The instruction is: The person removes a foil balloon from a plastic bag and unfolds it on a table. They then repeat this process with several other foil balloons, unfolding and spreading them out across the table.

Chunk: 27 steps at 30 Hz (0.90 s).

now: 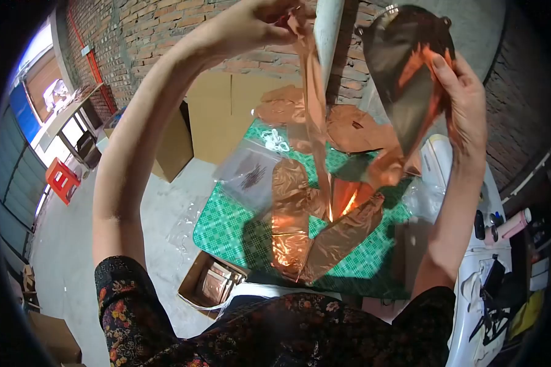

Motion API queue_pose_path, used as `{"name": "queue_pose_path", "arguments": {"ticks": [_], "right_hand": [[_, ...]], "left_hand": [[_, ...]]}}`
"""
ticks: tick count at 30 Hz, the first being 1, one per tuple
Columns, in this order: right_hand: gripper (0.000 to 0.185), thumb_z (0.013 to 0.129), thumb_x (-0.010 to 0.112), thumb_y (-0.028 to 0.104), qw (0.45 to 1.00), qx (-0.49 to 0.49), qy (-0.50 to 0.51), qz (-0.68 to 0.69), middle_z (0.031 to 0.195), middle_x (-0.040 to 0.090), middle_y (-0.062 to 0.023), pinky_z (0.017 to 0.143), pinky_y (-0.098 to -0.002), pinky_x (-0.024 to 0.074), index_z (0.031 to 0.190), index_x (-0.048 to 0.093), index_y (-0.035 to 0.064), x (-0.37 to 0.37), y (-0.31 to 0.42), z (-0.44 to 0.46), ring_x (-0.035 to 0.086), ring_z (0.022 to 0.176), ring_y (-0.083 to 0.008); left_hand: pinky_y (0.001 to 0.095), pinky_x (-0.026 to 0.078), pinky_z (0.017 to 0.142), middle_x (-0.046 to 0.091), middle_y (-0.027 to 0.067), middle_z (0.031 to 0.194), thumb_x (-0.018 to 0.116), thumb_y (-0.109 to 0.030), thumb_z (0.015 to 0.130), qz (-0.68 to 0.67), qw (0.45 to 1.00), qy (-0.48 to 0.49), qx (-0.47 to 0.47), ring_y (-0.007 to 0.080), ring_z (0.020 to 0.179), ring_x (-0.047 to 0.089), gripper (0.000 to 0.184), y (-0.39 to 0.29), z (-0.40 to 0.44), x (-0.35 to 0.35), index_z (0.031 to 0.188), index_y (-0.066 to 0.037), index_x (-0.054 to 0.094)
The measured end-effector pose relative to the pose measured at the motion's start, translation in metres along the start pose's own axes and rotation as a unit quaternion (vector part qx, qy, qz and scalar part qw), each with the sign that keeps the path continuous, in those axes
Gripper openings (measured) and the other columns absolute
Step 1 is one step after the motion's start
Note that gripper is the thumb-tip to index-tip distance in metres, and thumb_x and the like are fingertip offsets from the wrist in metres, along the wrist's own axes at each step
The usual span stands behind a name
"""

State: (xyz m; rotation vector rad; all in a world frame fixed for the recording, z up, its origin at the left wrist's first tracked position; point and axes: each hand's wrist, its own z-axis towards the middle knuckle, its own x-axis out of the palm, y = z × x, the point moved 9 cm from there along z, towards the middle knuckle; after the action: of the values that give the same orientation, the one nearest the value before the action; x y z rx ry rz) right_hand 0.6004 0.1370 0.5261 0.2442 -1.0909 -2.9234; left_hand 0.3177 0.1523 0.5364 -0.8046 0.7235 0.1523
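Observation:
Raised at the top, my left hand [278, 23] pinches a narrow, crumpled end of a copper-coloured flat foil balloon. The foil strip [314, 98] hangs straight down from it toward the table. Up on the right, my right hand [462, 92] is closed on another part of the foil balloon [395, 67], a wide, rounded, shiny end with small tabs at its edge. The foil between the hands droops to the tabletop in a folded length [291, 214] and a slanting one [346, 238]. Some of its folds are hidden.
A green checked table [226, 220] stands in front. It bears more copper foil pieces [355, 128], a clear plastic bag [251, 171] and white cord [275, 140]. An open carton [196, 275] holds flat packets. At the right is a white sewing machine [483, 287]; a red stool [61, 179] stands left.

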Motion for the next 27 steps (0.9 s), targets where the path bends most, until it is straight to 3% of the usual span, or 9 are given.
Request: {"name": "queue_pose_path", "arguments": {"ticks": [3, 5, 11, 14, 16, 17, 20, 22, 27], "right_hand": [[0.026, 0.094, 0.069, 0.02, 0.999, 0.03, 0.0, -0.029, 0.102, 0.07, -0.0018, 0.081, -0.0202, 0.0469, 0.112, 0.067, 0.0, -0.011, 0.025, -0.028, 0.061, 0.088, -0.0055], [0.029, 0.095, 0.069, 0.022, 0.998, 0.062, -0.016, -0.024, 0.089, 0.066, 0.0017, 0.068, -0.0185, 0.0447, 0.111, 0.065, -0.0006, -0.008, 0.029, -0.048, 0.057, 0.076, -0.0025], [0.029, 0.095, 0.069, 0.025, 0.993, 0.104, -0.008, -0.063, 0.075, 0.057, 0.0059, 0.052, -0.0167, 0.0355, 0.11, 0.064, 0.0003, -0.009, 0.03, -0.087, 0.047, 0.06, -0.0001], [0.026, 0.096, 0.068, 0.023, 0.993, 0.097, -0.047, -0.043, 0.071, 0.057, 0.005, 0.048, -0.0172, 0.0341, 0.109, 0.064, 0.0014, -0.009, 0.031, -0.093, 0.047, 0.054, -0.001], [0.026, 0.096, 0.068, 0.022, 0.992, 0.112, -0.046, -0.036, 0.079, 0.06, 0.0037, 0.057, -0.0179, 0.037, 0.111, 0.064, 0.0015, -0.009, 0.026, -0.093, 0.051, 0.064, -0.0024], [0.026, 0.096, 0.068, 0.021, 0.99, 0.133, -0.023, -0.035, 0.089, 0.063, 0.0025, 0.068, -0.0185, 0.0403, 0.113, 0.064, 0.0013, -0.012, 0.019, -0.093, 0.054, 0.076, -0.0033], [0.025, 0.095, 0.068, 0.022, 0.989, 0.15, 0.012, 0.001, 0.084, 0.063, 0.0043, 0.059, -0.0165, 0.0402, 0.111, 0.066, 0.0016, 0.007, 0.008, -0.095, 0.054, 0.068, -0.0014], [0.025, 0.095, 0.069, 0.024, 0.989, 0.14, -0.006, 0.057, 0.071, 0.056, 0.0066, 0.042, -0.0171, 0.0306, 0.107, 0.066, 0.0022, 0.029, 0.006, -0.094, 0.046, 0.049, 0.0001], [0.022, 0.095, 0.069, 0.024, 0.985, 0.135, 0.038, 0.097, 0.075, 0.057, 0.0045, 0.046, -0.0165, 0.0374, 0.101, 0.064, 0.0034, 0.053, -0.01, -0.077, 0.051, 0.055, -0.0009]], "left_hand": [[0.0279, 0.051, 0.081, 0.067, 0.0046, 0.099, 0.063, -0.008, 0.094, 0.038, 0.998, -0.017, -0.042, 0.0123, 0.092, 0.061, 0.022, -0.005, 0.004, 0.005, 0.115, -0.002, 0.062], [0.0284, 0.054, 0.071, 0.07, 0.0047, 0.088, 0.061, -0.013, 0.097, 0.036, 0.997, -0.032, -0.067, 0.0126, 0.08, 0.065, 0.016, -0.008, 0.006, 0.01, 0.106, -0.001, 0.069], [0.0302, 0.053, 0.055, 0.072, 0.0069, 0.083, 0.064, -0.02, 0.095, 0.088, 0.988, -0.042, -0.122, 0.013, 0.068, 0.064, 0.023, -0.013, 0.016, 0.021, 0.105, 0.0, 0.071], [0.0314, 0.053, 0.059, 0.073, 0.0068, 0.084, 0.065, -0.023, 0.094, 0.16, 0.982, -0.03, -0.097, 0.0143, 0.07, 0.064, 0.025, -0.014, 0.027, 0.026, 0.106, -0.002, 0.072], [0.0324, 0.052, 0.063, 0.073, 0.0066, 0.085, 0.065, -0.024, 0.093, 0.201, 0.976, -0.017, -0.081, 0.0151, 0.072, 0.064, 0.026, -0.017, 0.035, 0.027, 0.107, -0.003, 0.073], [0.033, 0.052, 0.065, 0.073, 0.0064, 0.085, 0.066, -0.025, 0.093, 0.221, 0.972, -0.01, -0.072, 0.0155, 0.073, 0.064, 0.027, -0.02, 0.037, 0.029, 0.107, -0.004, 0.073], [0.0334, 0.052, 0.071, 0.073, 0.0066, 0.088, 0.065, -0.029, 0.094, 0.209, 0.975, -0.017, -0.07, 0.0163, 0.077, 0.064, 0.03, -0.033, 0.04, 0.035, 0.108, -0.003, 0.073], [0.0319, 0.052, 0.072, 0.073, 0.0063, 0.09, 0.065, -0.03, 0.095, 0.157, 0.986, -0.009, -0.064, 0.0152, 0.08, 0.064, 0.03, -0.036, 0.043, 0.041, 0.109, -0.004, 0.073], [0.0283, 0.053, 0.076, 0.073, 0.0051, 0.094, 0.065, -0.029, 0.097, -0.001, 0.996, 0.02, -0.084, 0.0118, 0.086, 0.064, 0.03, -0.045, 0.038, 0.056, 0.11, -0.004, 0.073]]}}
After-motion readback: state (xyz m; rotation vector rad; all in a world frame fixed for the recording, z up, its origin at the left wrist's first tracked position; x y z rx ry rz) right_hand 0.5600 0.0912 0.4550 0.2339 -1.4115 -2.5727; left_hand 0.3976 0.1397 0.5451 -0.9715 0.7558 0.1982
